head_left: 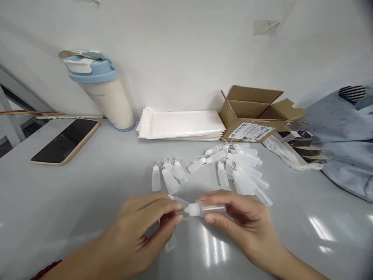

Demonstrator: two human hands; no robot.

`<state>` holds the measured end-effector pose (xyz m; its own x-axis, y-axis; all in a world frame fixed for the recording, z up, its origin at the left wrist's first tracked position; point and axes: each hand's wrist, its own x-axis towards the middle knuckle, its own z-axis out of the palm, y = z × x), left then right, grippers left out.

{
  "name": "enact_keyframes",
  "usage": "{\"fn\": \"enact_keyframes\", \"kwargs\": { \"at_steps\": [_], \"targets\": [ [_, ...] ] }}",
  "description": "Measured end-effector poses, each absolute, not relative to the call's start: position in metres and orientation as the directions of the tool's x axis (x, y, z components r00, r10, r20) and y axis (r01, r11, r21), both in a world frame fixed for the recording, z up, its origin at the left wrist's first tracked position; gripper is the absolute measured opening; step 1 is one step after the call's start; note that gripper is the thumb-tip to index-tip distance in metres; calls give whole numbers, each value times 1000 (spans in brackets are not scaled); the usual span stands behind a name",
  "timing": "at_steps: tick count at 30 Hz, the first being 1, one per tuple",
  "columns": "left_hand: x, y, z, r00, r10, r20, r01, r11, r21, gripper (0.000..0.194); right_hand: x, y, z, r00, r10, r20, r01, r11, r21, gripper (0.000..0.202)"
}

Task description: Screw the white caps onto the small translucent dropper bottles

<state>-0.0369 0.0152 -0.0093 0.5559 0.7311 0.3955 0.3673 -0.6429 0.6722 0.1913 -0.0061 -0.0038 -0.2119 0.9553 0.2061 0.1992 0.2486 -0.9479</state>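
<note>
My right hand (241, 221) grips a small clear squeeze bottle (214, 209), which lies sideways with its white nozzle pointing left. Thumb and fingertips of my left hand (154, 223) are pinched together right at the nozzle's tip; what they hold there is too small and too covered to make out. Partly hidden behind and below the left fingers, more such bottles lie on the table. Just beyond my hands is a small group of translucent bottles (169, 179) with needle tips and tethered caps. A larger heap of the same bottles (246, 177) lies further right.
On the grey table (116, 171) stand a cream tumbler (109, 97) with a blue lid and an opened cardboard box (253, 116). A phone (67, 142) lies left, a stack of white packets (183, 124) by the wall. Light-blue fabric (344, 144) and plastic wrapping (287, 153) are at right.
</note>
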Motion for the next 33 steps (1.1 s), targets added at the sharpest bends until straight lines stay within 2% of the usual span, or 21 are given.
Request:
{"fn": "enact_keyframes", "kwargs": {
  "at_steps": [5, 8, 14, 23, 30, 33],
  "targets": [
    [-34, 14, -9, 530, 746, 403, 404, -640, 654, 20, 192, -4, -4, -192, 961, 198, 220, 239, -946, 23],
    [-33, 14, -8, 525, 750, 401, 399, -634, 663, 14, 191, -4, -5, -193, 959, 207, 231, 249, -940, 22],
    [-32, 17, -5, 543, 725, 423, 403, -667, 626, 15, 188, -6, -6, -206, 955, 214, 192, 254, -948, 20],
    [-33, 11, -11, 560, 728, 395, 348, -640, 685, 15, 186, -5, -11, -224, 942, 248, 122, 280, -952, 22],
    [-33, 13, -11, 563, 725, 397, 348, -643, 682, 15, 186, -6, -12, -229, 946, 228, 175, 270, -947, 18],
    [-35, 12, -12, 587, 729, 352, 366, -626, 688, 13, 186, -4, -10, -254, 947, 196, 222, 254, -941, 12]
  ]
}}
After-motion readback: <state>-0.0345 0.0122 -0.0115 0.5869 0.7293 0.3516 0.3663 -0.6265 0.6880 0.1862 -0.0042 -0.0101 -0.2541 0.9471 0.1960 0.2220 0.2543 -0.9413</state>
